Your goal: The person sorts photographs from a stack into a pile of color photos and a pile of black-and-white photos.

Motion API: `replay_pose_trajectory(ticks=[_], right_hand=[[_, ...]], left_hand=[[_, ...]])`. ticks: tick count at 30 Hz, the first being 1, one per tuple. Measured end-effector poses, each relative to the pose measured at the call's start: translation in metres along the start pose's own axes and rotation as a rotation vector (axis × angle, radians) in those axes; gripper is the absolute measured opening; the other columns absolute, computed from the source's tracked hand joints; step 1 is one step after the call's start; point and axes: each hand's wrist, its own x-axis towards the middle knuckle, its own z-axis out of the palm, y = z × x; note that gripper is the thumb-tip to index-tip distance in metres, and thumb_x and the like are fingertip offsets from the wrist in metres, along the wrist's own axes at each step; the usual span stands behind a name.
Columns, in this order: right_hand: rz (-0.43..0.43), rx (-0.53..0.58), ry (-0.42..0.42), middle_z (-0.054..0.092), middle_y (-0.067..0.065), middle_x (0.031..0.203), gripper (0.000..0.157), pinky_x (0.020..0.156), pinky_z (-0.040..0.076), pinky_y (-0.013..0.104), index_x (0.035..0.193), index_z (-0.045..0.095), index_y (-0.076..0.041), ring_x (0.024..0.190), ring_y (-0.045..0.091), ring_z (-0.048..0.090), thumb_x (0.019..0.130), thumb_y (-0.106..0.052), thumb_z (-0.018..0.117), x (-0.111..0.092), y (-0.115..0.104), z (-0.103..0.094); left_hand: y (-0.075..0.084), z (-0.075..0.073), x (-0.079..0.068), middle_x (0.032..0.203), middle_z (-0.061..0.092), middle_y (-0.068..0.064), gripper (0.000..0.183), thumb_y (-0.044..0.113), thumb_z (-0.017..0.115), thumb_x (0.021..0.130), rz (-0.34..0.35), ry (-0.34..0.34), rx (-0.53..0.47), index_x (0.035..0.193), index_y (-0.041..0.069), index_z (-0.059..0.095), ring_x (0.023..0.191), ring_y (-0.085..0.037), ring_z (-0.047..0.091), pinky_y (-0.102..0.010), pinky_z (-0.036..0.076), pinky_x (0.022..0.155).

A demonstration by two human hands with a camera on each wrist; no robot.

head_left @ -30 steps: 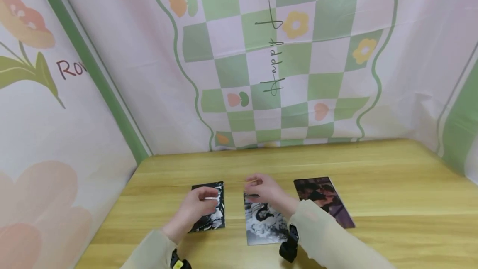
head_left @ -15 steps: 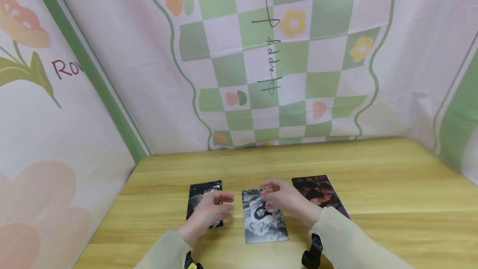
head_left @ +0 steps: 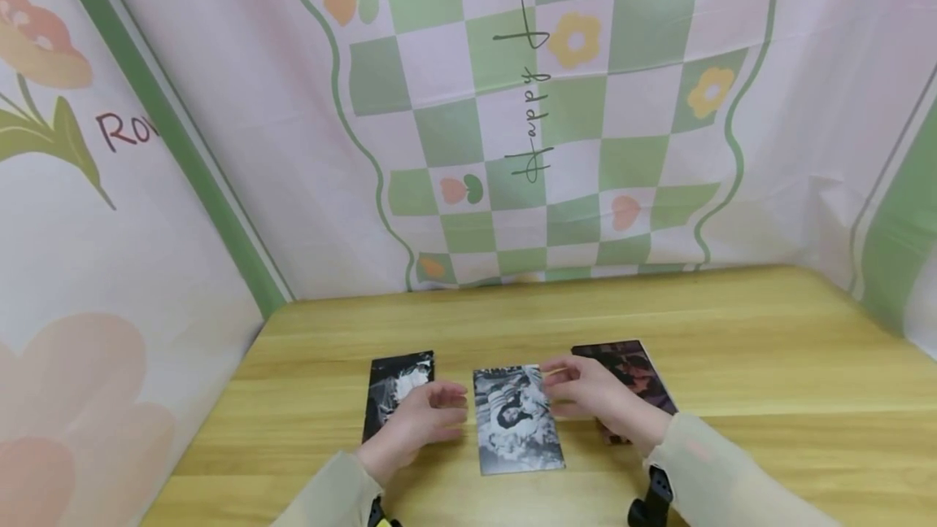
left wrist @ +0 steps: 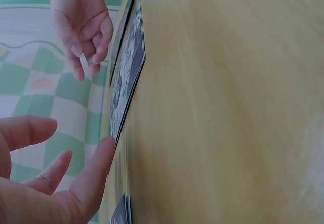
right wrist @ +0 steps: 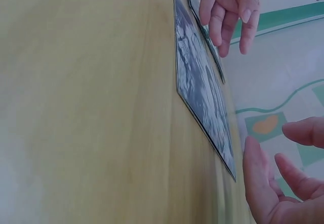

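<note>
A black-and-white photo card (head_left: 518,421) lies flat in the middle of the table. My left hand (head_left: 420,425) hovers at its left side with relaxed, parted fingers and overlaps a dark photo card (head_left: 388,387) in the head view. At the middle card's right edge is my right hand (head_left: 603,397), fingers loosely bent and holding nothing. It partly covers a reddish-dark photo card (head_left: 633,366) on the right. In the left wrist view, a fingertip (left wrist: 109,145) appears right by the middle card's corner. Thin layered edges show on the middle card (right wrist: 202,92) in the right wrist view.
The wooden table (head_left: 776,397) runs back to a checkered green-and-white curtain (head_left: 512,210). A flowered fabric panel (head_left: 110,267) borders the left side. Black straps with small cameras (head_left: 651,498) sit on both wrists.
My right hand has moved right, from over the middle card's top to its right edge. The left hand has shifted right from over the left card toward the middle one.
</note>
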Motion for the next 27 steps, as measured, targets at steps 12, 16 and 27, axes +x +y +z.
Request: replay_pose_trajectory(ticks=[12,16,27], right_hand=[[0.032,0.011,-0.043,0.053,0.024,0.114,0.047,0.081,0.058,0.039,0.132,0.039,0.013,0.091,0.018,0.060,0.090,0.001,0.057,-0.006,0.002,-0.011],[0.028,0.043,-0.088,0.050,0.026,0.119,0.050,0.085,0.057,0.041,0.134,0.035,0.014,0.096,0.019,0.060,0.090,0.001,0.056,-0.008,0.006,-0.014],[0.016,0.076,-0.141,0.042,0.036,0.130,0.054,0.089,0.055,0.043,0.137,0.030,0.016,0.108,0.026,0.057,0.092,-0.001,0.055,-0.008,0.010,-0.012]], left_hand=[[0.001,0.002,-0.001,0.122,0.054,-0.028,0.045,-0.003,0.058,0.087,-0.023,-0.014,-0.056,0.129,-0.012,0.043,0.103,-0.031,0.060,-0.041,0.058,0.084],[0.001,0.004,-0.001,0.123,0.053,-0.028,0.045,-0.003,0.057,0.088,-0.039,-0.019,-0.072,0.130,-0.013,0.042,0.104,-0.031,0.060,-0.042,0.057,0.084],[0.000,0.007,-0.002,0.122,0.054,-0.028,0.045,-0.004,0.058,0.088,-0.043,-0.027,-0.097,0.129,-0.012,0.043,0.107,-0.034,0.059,-0.042,0.056,0.087]])
